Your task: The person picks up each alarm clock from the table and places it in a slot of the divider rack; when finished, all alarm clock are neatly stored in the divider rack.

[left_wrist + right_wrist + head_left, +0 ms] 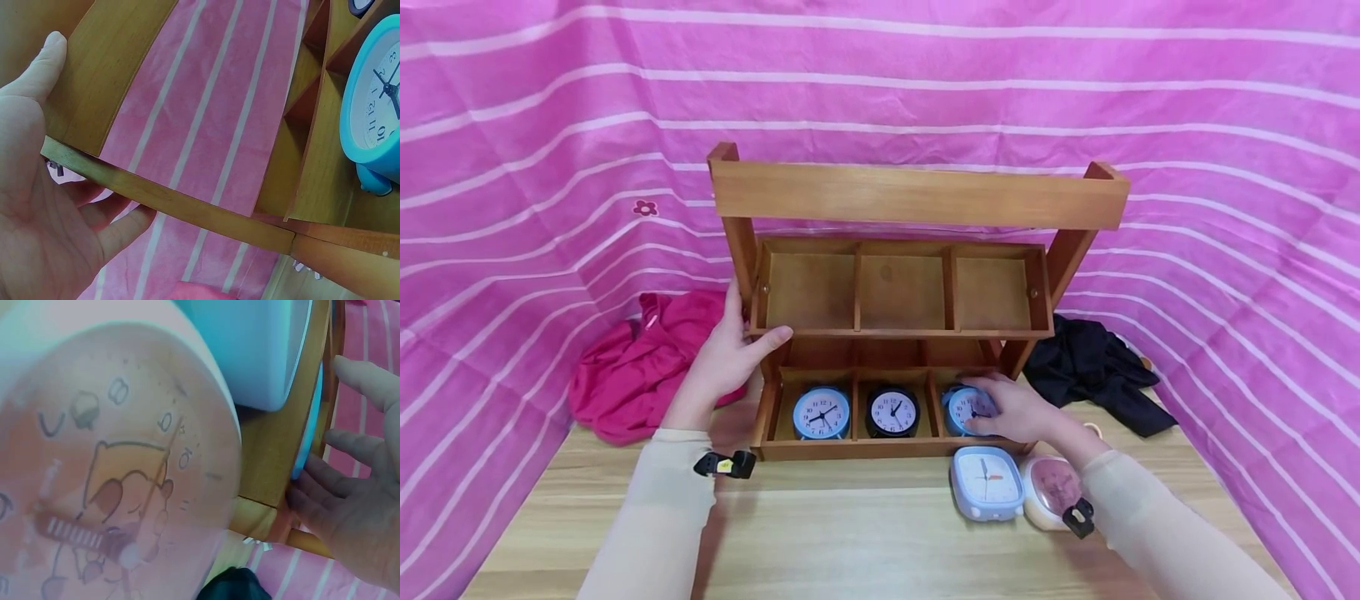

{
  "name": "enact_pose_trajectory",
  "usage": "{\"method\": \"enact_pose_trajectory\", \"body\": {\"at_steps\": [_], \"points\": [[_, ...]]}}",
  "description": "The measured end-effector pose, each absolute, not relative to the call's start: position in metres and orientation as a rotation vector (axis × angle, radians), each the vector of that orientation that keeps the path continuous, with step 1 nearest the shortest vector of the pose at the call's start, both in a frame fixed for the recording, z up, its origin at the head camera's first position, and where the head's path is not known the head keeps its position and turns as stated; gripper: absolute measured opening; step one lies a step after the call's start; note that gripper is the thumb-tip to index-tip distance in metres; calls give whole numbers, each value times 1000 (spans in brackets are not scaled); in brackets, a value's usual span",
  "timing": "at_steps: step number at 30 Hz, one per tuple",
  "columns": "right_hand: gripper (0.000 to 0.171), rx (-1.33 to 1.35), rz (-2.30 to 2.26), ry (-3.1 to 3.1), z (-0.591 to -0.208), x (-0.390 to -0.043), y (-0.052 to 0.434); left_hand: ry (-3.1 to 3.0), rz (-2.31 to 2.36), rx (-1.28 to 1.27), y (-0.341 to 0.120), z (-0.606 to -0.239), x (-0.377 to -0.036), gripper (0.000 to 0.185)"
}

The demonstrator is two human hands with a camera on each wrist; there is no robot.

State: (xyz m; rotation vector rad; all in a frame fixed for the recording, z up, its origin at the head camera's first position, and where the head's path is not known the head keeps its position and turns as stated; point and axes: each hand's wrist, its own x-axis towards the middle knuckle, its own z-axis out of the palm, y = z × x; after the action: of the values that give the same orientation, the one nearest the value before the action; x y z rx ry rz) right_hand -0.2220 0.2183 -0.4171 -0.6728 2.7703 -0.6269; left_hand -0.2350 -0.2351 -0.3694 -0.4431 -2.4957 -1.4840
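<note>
Standing on a pale wooden table (850,533) before a pink striped cloth backdrop (550,125): one wooden rack (917,196) with a top rail and two tiers, each split into three compartments. Upper tier: three compartments, nothing in them. Lower tier: a round light blue clock (822,412) in the left compartment, a round black clock (892,411) in the middle one, another round blue clock (964,408) in the right one, partly covered by the right hand. Near of the rack on the right, on the table: a square pale blue clock (987,482), and just beside it to the right a pink clock (1051,490) with a cartoon figure on its face, filling most of the right wrist view (112,469). Left of the rack: a crumpled red garment (632,367); right of it: a crumpled black garment (1093,371). Left hand (730,354): grips the left end of the rack's upper tier, thumb lying along the tier's front edge, fingers curled round behind the side; the left wrist view shows the palm (37,212) against the wooden edge. Right hand (1007,408): reaches over the front rail into the right lower compartment, fingers loosely spread over the face and rim of the blue clock there, touching it; whether they close round it cannot be told. Both forearms in cream sleeves, a small black clip at each wrist.
</note>
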Motion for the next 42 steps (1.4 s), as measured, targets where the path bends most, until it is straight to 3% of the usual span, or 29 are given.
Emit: {"method": "enact_pose_trajectory", "body": {"at_steps": [14, 28, 36, 42], "points": [[96, -893, -727, 2786, -396, -184, 218, -2498, -1478, -439, -234, -370, -234, 110], [79, -940, -747, 2702, -405, -156, 231, -2523, -1466, -416, -233, -367, -231, 110], [84, -919, -600, 2708, -418, -136, 228, -2509, -1472, -422, -232, -368, -232, 109], [74, -902, -569, 2737, -422, -129, 225, -2512, -1478, -409, -233, -369, -232, 109]]}}
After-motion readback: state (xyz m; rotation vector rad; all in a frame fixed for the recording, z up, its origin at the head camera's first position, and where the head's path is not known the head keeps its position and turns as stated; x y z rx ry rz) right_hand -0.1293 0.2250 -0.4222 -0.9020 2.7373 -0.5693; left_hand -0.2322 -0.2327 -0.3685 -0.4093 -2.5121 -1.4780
